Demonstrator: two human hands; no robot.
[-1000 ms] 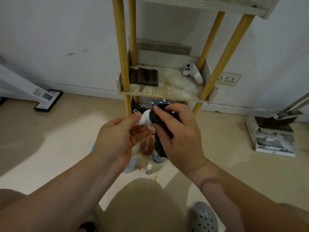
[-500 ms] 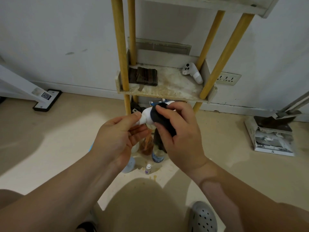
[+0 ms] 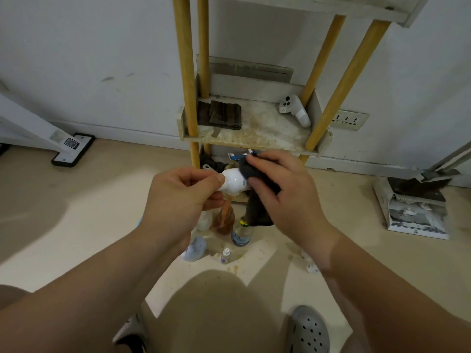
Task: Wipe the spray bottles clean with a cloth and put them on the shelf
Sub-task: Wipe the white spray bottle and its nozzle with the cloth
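While facing the dusty white shelf (image 3: 265,128) with round yellow wooden poles, pinches one end of a smooth, round white plastic spray bottle (image 3: 234,180) with the left hand (image 3: 183,197), thumb and fingers curled tight. Holds it sideways in the air, just below the shelf board. Grips a soft dark grey cloth (image 3: 257,210) in the right hand (image 3: 285,194) and presses it on the bottle's body. Stands above small clear bottles (image 3: 240,234) on the flat beige floor (image 3: 76,212).

We log a white spray bottle (image 3: 234,180) against a dark grey cloth (image 3: 260,174). Shelf (image 3: 267,128): yellow posts, off-white board flecked brown. We see a dark striped rag (image 3: 221,115), a beige floor (image 3: 89,200), an amber bottle (image 3: 225,220) and a grey shoe (image 3: 309,332) dotted with holes.
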